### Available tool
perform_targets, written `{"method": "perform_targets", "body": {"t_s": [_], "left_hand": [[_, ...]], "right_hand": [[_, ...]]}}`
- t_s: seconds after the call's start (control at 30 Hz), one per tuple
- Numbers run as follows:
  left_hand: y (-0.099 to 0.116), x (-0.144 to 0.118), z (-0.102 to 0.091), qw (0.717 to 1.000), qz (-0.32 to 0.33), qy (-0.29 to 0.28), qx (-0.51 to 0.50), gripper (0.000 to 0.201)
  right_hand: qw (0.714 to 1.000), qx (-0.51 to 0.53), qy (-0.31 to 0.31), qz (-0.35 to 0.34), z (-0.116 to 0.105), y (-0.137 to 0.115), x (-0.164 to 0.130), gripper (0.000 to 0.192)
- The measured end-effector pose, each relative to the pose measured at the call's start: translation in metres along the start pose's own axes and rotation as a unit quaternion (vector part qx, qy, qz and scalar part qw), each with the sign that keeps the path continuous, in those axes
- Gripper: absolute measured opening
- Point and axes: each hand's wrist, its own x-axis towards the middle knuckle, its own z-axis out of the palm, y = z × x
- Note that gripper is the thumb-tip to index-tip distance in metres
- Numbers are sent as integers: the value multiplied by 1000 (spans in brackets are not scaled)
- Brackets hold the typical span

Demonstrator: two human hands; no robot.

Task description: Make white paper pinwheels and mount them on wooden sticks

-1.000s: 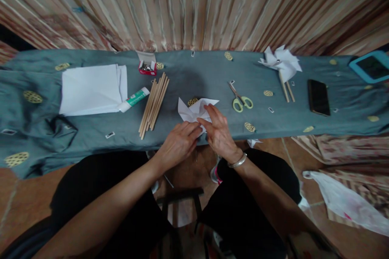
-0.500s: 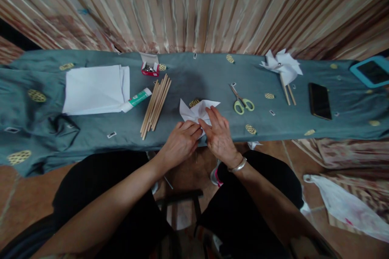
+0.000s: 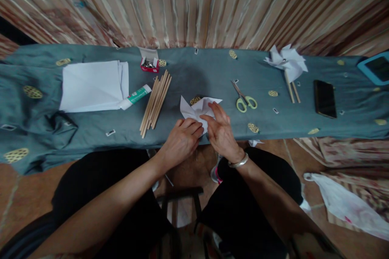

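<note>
Pressing folded white paper (image 3: 199,108), both hands show no readable writing.

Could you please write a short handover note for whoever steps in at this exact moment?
Left hand and right hand both press on a partly folded white paper piece at the near edge of the table.
Wooden sticks lie left of it, with a glue tube, a stack of white paper and a small red box beyond.
Scissors lie to the right.
Done: finished paper pinwheels on sticks at far right.
Left: the piece in hand has no stick yet.
</note>
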Motion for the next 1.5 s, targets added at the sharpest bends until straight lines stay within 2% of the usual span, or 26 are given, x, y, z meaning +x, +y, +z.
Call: {"method": "perform_targets", "body": {"t_s": [0.4, 0.87, 1.07, 1.23, 1.37, 1.5], "left_hand": [[0, 1, 0, 1000, -3, -2, -7, 23], [-1, 0, 3, 1000, -3, 4, 8, 28], [-5, -11, -6, 998, -12, 54, -25, 33], [-16, -20, -12, 992, -59, 107, -38, 29], [-21, -20, -9, 990, -72, 112, -50, 28], [-17, -12, -6, 992, -43, 101, -66, 31]], "right_hand": [[998, -45, -41, -29, 3, -6, -1, 48], [996, -81, -27, -31, 2, 0, 1, 41], [993, -106, -38, -27, 1, -4, 2, 43], [993, -108, -43, -15, 1, -6, 4, 41], [994, -104, -38, -9, 4, -8, 3, 42], [995, -96, -19, 5, 8, -9, -1, 43]]}}
